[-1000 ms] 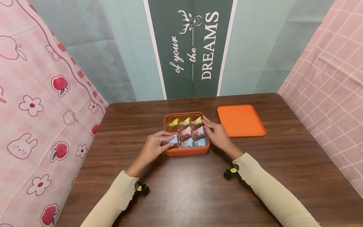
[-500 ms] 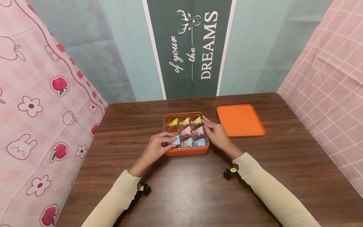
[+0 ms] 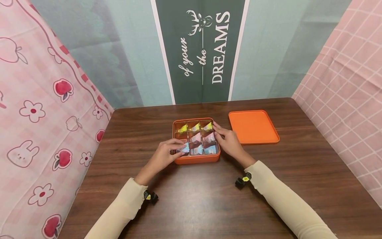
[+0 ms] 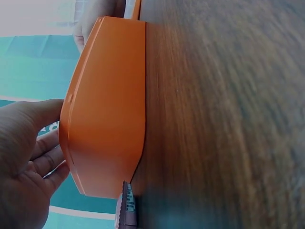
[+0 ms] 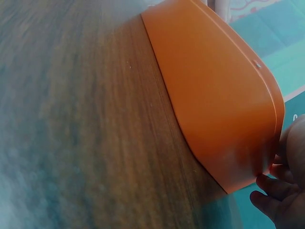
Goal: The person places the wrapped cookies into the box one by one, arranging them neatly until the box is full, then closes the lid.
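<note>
An orange box (image 3: 197,160) with a clear divided insert stands on the table. In it lie yellow-wrapped candies (image 3: 195,127) along the back row, pink ones (image 3: 196,137) in the middle row and blue ones (image 3: 210,150) in front. My left hand (image 3: 163,153) reaches over the left rim and pinches a blue-wrapped candy (image 3: 185,148) low in the front-left compartment; fingers partly hide it. In the left wrist view the left hand (image 4: 28,157) is beside the box wall. My right hand (image 3: 229,141) rests its fingers against the box's right side, also seen in the right wrist view.
A flat orange lid (image 3: 253,127) lies right of the box on the brown wooden table (image 3: 191,199). Patterned cloths hang around the table's back and sides. In the left wrist view, a small packet-like thing with a serrated edge (image 4: 126,210) shows by the box's lower end.
My left hand has moved slightly right and lowered the blue-wrapped candy into the front-left compartment. In the last half second it barely moves. The right hand stays at the box's side.
</note>
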